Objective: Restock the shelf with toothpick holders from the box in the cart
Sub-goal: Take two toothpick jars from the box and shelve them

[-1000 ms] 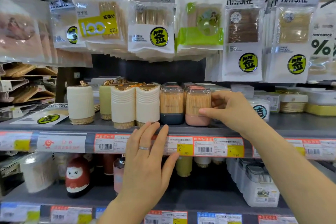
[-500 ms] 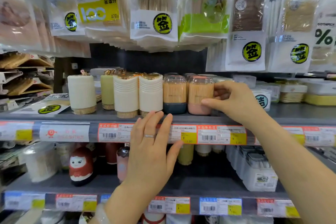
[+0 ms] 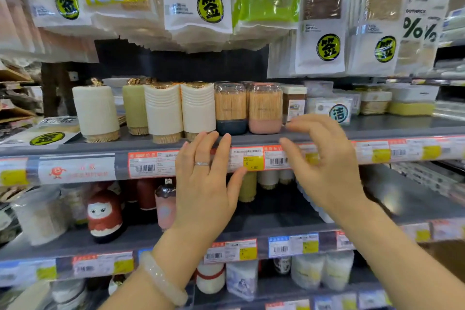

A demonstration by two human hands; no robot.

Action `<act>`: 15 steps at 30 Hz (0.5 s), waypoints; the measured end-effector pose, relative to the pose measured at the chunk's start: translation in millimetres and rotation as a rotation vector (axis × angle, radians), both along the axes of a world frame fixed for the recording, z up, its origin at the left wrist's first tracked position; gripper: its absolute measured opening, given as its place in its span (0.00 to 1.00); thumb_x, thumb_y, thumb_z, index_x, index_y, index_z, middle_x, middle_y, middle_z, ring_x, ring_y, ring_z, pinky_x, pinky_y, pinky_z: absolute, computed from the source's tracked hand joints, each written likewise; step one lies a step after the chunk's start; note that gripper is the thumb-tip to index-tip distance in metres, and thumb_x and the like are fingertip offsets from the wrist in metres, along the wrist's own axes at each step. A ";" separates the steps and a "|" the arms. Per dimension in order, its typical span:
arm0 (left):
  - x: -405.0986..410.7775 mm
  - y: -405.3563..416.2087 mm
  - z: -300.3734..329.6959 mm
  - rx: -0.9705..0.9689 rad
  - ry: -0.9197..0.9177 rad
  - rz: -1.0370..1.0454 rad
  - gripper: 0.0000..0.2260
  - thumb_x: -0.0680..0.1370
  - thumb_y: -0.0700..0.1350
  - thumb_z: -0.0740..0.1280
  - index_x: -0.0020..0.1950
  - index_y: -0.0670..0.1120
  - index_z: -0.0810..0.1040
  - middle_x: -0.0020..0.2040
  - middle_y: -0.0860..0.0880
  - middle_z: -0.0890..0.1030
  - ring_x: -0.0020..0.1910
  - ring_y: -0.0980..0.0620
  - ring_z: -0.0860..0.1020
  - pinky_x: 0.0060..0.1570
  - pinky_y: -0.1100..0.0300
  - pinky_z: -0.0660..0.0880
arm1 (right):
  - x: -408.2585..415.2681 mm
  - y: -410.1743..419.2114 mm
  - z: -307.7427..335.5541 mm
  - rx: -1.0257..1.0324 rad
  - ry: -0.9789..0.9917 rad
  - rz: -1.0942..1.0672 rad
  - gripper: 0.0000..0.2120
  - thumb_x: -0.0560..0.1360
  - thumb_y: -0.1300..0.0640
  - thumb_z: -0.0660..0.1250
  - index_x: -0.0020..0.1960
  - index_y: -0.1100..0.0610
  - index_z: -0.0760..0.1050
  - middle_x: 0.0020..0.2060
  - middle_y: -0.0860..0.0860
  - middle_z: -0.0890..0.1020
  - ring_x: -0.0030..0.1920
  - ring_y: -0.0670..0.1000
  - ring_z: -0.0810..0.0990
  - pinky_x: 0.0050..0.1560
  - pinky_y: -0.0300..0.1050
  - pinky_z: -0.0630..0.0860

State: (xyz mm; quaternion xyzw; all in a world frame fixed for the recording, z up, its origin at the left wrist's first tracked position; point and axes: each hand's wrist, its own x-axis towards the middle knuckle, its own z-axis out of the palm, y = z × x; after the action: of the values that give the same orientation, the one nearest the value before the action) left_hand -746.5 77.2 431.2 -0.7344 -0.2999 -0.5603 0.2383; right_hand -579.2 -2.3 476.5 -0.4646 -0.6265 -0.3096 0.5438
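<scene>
Two clear toothpick holders stand side by side on the grey shelf (image 3: 377,131): one with a pink base (image 3: 265,108) and one with a dark blue base (image 3: 230,108). My right hand (image 3: 324,166) hovers just in front of the shelf edge, to the right of the pink-based holder, fingers loosely curved and holding nothing. My left hand (image 3: 203,178), with a ring, lies flat against the price-label strip below the holders, fingers straight. The box and cart are out of view.
Cream ribbed holders (image 3: 163,111) and a white cylinder (image 3: 95,111) stand to the left. Hanging toothpick bags (image 3: 198,5) crowd the space above. Small boxes (image 3: 332,108) sit right of the holders. A lower shelf holds a red doll-shaped holder (image 3: 104,211).
My right hand has let go of the pink-based holder and drawn back toward me and down. The left hand stays on the label strip. The camera has tilted lower.
</scene>
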 end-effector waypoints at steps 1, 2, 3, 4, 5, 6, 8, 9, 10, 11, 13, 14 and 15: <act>0.1 -0.2 0.2 -0.008 0.000 0.000 0.22 0.77 0.51 0.63 0.65 0.38 0.75 0.61 0.37 0.75 0.64 0.40 0.68 0.65 0.40 0.65 | -2.3 -3.3 -8.3 -0.017 -0.032 -0.024 0.13 0.74 0.56 0.65 0.53 0.64 0.78 0.51 0.54 0.78 0.55 0.50 0.74 0.60 0.37 0.68; 0.5 -1.3 -0.3 -0.021 -0.003 0.004 0.22 0.77 0.51 0.62 0.65 0.38 0.74 0.62 0.37 0.75 0.64 0.40 0.68 0.66 0.40 0.63 | -4.0 -6.2 -16.0 -0.040 -0.063 -0.048 0.14 0.74 0.56 0.65 0.54 0.64 0.78 0.53 0.56 0.79 0.57 0.52 0.73 0.61 0.41 0.68; 1.2 -3.6 -1.2 -0.036 -0.003 0.013 0.23 0.76 0.51 0.62 0.66 0.39 0.73 0.63 0.37 0.74 0.66 0.40 0.67 0.68 0.41 0.60 | -5.1 -9.2 -22.5 -0.064 -0.091 -0.069 0.14 0.73 0.56 0.65 0.55 0.64 0.78 0.55 0.57 0.79 0.58 0.54 0.73 0.62 0.44 0.69; 2.8 -7.8 -3.4 -0.050 0.003 0.018 0.23 0.76 0.51 0.61 0.67 0.39 0.71 0.66 0.37 0.72 0.68 0.40 0.65 0.69 0.42 0.57 | -5.3 -12.3 -28.0 -0.088 -0.119 -0.082 0.15 0.73 0.57 0.64 0.56 0.64 0.77 0.56 0.58 0.78 0.60 0.55 0.72 0.62 0.47 0.68; 5.6 -13.3 -7.1 -0.054 0.014 0.008 0.24 0.76 0.51 0.61 0.68 0.40 0.69 0.68 0.37 0.69 0.70 0.40 0.62 0.69 0.42 0.54 | -5.2 -15.9 -32.9 -0.108 -0.146 -0.088 0.16 0.73 0.57 0.64 0.57 0.63 0.76 0.57 0.58 0.78 0.61 0.55 0.72 0.63 0.48 0.68; 9.9 -20.4 -11.9 -0.054 0.031 -0.023 0.24 0.76 0.50 0.61 0.69 0.40 0.67 0.70 0.38 0.66 0.71 0.40 0.60 0.70 0.42 0.53 | -4.5 -20.0 -37.4 -0.124 -0.166 -0.088 0.16 0.73 0.57 0.64 0.58 0.62 0.76 0.58 0.58 0.78 0.61 0.55 0.72 0.63 0.49 0.67; 22.4 -38.0 -24.4 -0.040 0.069 -0.115 0.24 0.76 0.49 0.61 0.69 0.41 0.65 0.72 0.40 0.63 0.72 0.40 0.60 0.70 0.41 0.55 | -1.6 -29.3 -47.5 -0.146 -0.195 -0.073 0.15 0.72 0.57 0.64 0.57 0.61 0.75 0.56 0.58 0.78 0.60 0.55 0.72 0.63 0.49 0.68; 30.1 -47.5 -32.6 -0.040 0.085 -0.163 0.23 0.75 0.48 0.61 0.69 0.41 0.66 0.71 0.41 0.63 0.71 0.40 0.61 0.69 0.41 0.57 | 1.0 -34.3 -54.1 -0.160 -0.202 -0.065 0.15 0.72 0.57 0.64 0.56 0.61 0.76 0.56 0.57 0.79 0.60 0.55 0.73 0.63 0.49 0.68; 38.5 -56.6 -41.4 -0.056 0.100 -0.208 0.22 0.75 0.47 0.61 0.67 0.40 0.66 0.70 0.41 0.64 0.70 0.40 0.63 0.67 0.42 0.60 | 4.8 -40.2 -62.1 -0.183 -0.201 -0.066 0.14 0.72 0.57 0.64 0.56 0.62 0.76 0.55 0.57 0.79 0.59 0.55 0.73 0.62 0.49 0.68; 47.0 -64.9 -50.8 -0.083 0.122 -0.239 0.22 0.74 0.46 0.61 0.66 0.40 0.67 0.69 0.40 0.66 0.69 0.40 0.64 0.66 0.43 0.62 | 10.4 -46.8 -71.8 -0.217 -0.195 -0.081 0.14 0.72 0.56 0.63 0.55 0.61 0.77 0.54 0.56 0.79 0.58 0.54 0.73 0.62 0.48 0.69; 66.4 -77.5 -75.0 -0.157 0.222 -0.234 0.23 0.71 0.46 0.62 0.64 0.40 0.68 0.65 0.39 0.74 0.65 0.42 0.67 0.62 0.45 0.69 | 27.2 -63.4 -95.4 -0.323 -0.202 -0.155 0.14 0.69 0.57 0.66 0.53 0.60 0.78 0.52 0.55 0.80 0.55 0.52 0.73 0.58 0.45 0.71; 77.0 -83.6 -86.6 -0.232 0.320 -0.220 0.24 0.68 0.47 0.65 0.62 0.40 0.69 0.61 0.39 0.77 0.63 0.42 0.68 0.57 0.46 0.75 | 37.7 -73.0 -108.8 -0.412 -0.216 -0.204 0.16 0.64 0.56 0.70 0.51 0.59 0.79 0.50 0.54 0.80 0.53 0.52 0.75 0.54 0.45 0.74; 88.4 -91.1 -95.6 -0.329 0.431 -0.214 0.27 0.63 0.49 0.69 0.60 0.41 0.71 0.58 0.39 0.80 0.60 0.42 0.71 0.51 0.47 0.78 | 49.3 -83.7 -122.3 -0.530 -0.233 -0.245 0.19 0.58 0.55 0.75 0.48 0.57 0.79 0.47 0.53 0.80 0.49 0.52 0.77 0.47 0.45 0.77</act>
State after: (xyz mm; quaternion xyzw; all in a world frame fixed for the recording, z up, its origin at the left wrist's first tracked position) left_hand -658.1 -13.9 335.6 -0.8927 -0.2501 -0.3572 0.1138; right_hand -529.9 -85.9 354.2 -0.6235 -0.6828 -0.2499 0.2872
